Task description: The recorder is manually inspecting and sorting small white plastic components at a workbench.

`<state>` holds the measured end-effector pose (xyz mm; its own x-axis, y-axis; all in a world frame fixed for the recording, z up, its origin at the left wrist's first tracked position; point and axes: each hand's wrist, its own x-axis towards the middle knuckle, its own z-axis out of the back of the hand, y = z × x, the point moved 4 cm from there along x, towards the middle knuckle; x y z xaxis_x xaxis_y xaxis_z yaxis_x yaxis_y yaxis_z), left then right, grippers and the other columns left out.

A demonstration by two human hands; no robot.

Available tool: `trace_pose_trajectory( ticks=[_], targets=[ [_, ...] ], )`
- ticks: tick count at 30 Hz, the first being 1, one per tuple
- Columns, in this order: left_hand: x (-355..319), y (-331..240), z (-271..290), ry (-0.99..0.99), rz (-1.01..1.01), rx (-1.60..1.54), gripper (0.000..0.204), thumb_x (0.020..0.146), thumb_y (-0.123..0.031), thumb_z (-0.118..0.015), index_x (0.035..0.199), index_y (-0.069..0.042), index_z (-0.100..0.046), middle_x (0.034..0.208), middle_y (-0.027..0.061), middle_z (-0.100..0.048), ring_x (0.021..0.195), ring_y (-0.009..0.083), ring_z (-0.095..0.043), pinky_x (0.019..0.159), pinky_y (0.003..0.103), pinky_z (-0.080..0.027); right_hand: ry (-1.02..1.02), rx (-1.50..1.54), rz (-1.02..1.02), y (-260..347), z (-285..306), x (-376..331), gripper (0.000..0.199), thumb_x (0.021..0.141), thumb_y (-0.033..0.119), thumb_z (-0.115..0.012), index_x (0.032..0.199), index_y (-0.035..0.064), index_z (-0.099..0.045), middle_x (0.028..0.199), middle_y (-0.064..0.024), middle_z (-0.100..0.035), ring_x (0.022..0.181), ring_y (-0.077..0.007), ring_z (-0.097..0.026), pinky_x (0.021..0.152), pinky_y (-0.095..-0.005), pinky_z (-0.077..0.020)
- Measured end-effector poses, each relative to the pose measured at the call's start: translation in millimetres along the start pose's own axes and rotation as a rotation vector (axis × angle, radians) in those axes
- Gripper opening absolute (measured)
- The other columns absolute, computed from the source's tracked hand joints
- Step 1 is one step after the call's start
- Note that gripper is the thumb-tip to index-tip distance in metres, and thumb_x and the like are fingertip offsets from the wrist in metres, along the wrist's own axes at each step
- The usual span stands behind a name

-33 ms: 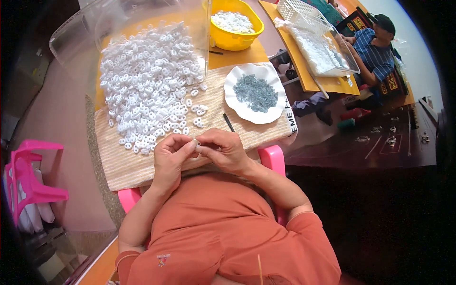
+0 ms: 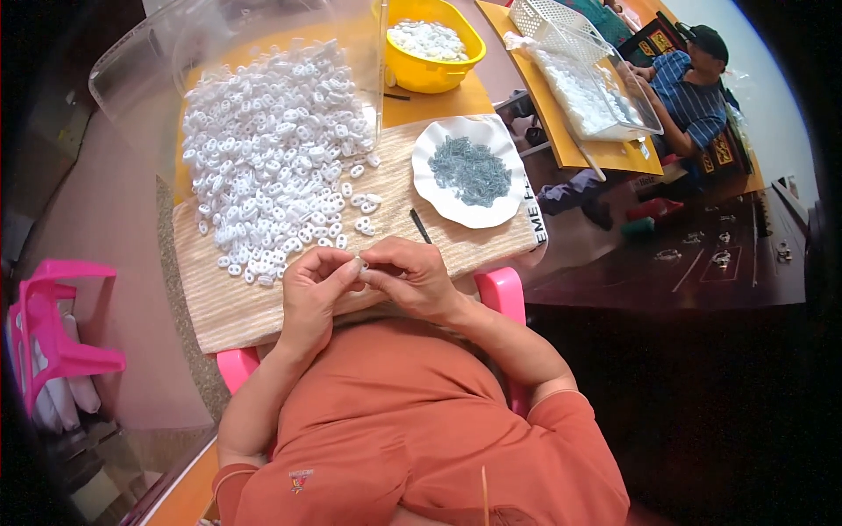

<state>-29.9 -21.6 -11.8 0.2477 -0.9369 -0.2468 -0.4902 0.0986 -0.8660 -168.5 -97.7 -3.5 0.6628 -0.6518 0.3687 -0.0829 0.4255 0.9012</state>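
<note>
My left hand (image 2: 311,287) and my right hand (image 2: 412,279) meet at the near edge of the table, both closed. Their fingertips pinch a small whitish piece (image 2: 361,265), mostly covered by the fingers. Ahead and to the left spreads a heap of small white plastic pieces (image 2: 267,149), each oval with two holes. A few loose ones (image 2: 364,225) lie just beyond my fingers. A white wavy-edged plate (image 2: 478,216) on the right carries a pile of thin grey-blue pins (image 2: 471,172). Between plate and hands rests a slim black tool (image 2: 421,226).
A clear plastic bin (image 2: 132,74) lies tipped behind the heap. Beyond the plate stands a yellow basin (image 2: 434,74) of white pieces. At another table (image 2: 574,156) on the right, a person (image 2: 688,92) sits by a clear tray. A pink stool (image 2: 66,337) is at left.
</note>
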Motion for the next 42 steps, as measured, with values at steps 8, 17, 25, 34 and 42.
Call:
trace_pose_trajectory(
  ticks=[8,17,25,34,42],
  targets=[
    [-1,2,-1,0.034,-0.01,-0.034,0.01,0.087,-0.003,-0.065,0.095,0.001,-0.061,0.084,0.0064,-0.066,0.073,0.0107,-0.064,0.068,0.024,-0.056,0.069,-0.163,0.039,23,23,9,0.022,0.078,-0.005,-0.07,0.099,-0.0026,-0.063,0.088,-0.0127,-0.065,0.072,-0.0161,-0.064,0.06,-0.0256,-0.051],
    [-4,1,-6,0.033,0.034,-0.028,0.006,0.088,-0.002,-0.063,0.093,0.0,-0.06,0.083,0.007,-0.065,0.078,0.015,-0.067,0.07,0.027,-0.058,-0.037,-0.91,-0.032,-2,114,34,0.018,0.076,0.005,-0.066,0.094,0.0039,-0.067,0.081,-0.0121,-0.067,0.075,-0.0301,-0.064,0.069,-0.0377,-0.051],
    [-2,2,-3,0.04,0.023,-0.04,0.008,0.087,-0.002,-0.064,0.093,0.0,-0.061,0.083,0.0071,-0.065,0.078,0.0153,-0.067,0.07,0.027,-0.058,0.029,-1.072,-0.125,-13,116,44,0.019,0.077,0.009,-0.064,0.096,0.0053,-0.067,0.083,-0.0138,-0.068,0.081,-0.0315,-0.065,0.074,-0.0408,-0.0511],
    [-2,4,-3,0.056,0.018,-0.046,0.007,0.086,-0.002,-0.065,0.092,0.0,-0.061,0.083,0.007,-0.065,0.075,0.0143,-0.066,0.069,0.027,-0.058,0.146,-1.076,-0.163,-11,115,58,0.018,0.08,0.006,-0.053,0.093,0.0045,-0.065,0.08,-0.0203,-0.065,0.081,-0.0371,-0.063,0.075,-0.0464,-0.049],
    [-3,4,-4,0.061,0.039,-0.037,0.008,0.086,-0.002,-0.065,0.092,-0.001,-0.061,0.083,0.0071,-0.065,0.075,0.0141,-0.066,0.069,0.027,-0.057,0.239,-1.095,-0.198,-14,116,66,0.017,0.081,0.007,-0.052,0.092,0.0051,-0.064,0.08,-0.0215,-0.065,0.08,-0.0378,-0.064,0.073,-0.0474,-0.0488]
  ],
)
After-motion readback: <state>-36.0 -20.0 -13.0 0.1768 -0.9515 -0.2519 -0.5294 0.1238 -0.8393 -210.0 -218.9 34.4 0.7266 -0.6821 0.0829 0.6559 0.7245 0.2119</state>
